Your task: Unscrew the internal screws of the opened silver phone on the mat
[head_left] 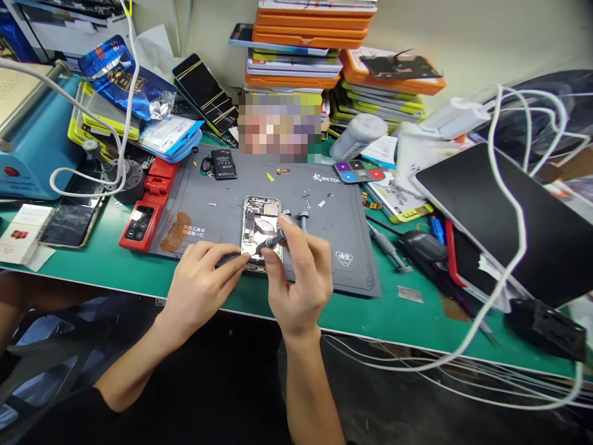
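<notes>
An opened phone [262, 205] with its inner parts bare lies on the dark grey work mat [204, 207]. My left hand [200, 279] is closed at the phone's lower left edge, its fingertips pressed against the frame. In my right hand [303, 278] a small screwdriver [277, 238] is gripped between thumb and fingers, slanting down with its tip over the lower part of the phone. The fingers hide the phone's lower right side. Just right of the phone stand two more small screwdrivers [304, 217]. A loose black battery [224, 164] lies farther back on the mat.
At the left edge of the mat is a red device with a display [139, 224]. Stacked orange cases [310, 37] rise at the back. A white cable [509, 204] loops across the right side, near a black panel [509, 210]. Small metal pieces [321, 203] lie on the mat.
</notes>
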